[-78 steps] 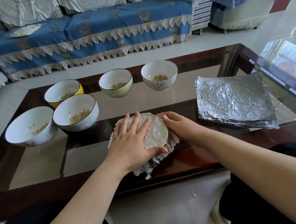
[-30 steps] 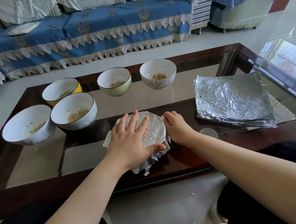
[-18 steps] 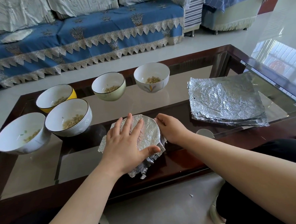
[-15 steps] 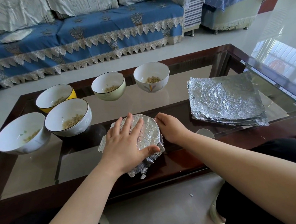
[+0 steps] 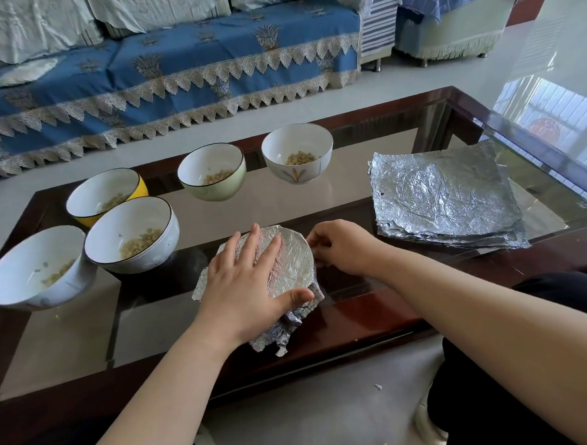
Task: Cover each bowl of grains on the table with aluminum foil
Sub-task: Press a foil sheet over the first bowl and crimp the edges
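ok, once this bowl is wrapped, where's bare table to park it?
Bare glass lies between the foil-covered bowl, the green bowl and the foil stack. More lies near left, in front of the two white bowls. The far left is crowded: four open bowls close together. Both hands, left hand and right hand, occupy the near centre.

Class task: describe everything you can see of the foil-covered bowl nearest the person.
The foil-covered bowl sits upright at the near edge of the glass-topped table. Crinkled silver foil is stretched flat over its round rim, and loose crumpled edges hang down its sides; the bowl itself is hidden. The left hand presses flat on top, thumb at the near rim. The right hand, fingers curled, works the foil at the right rim.
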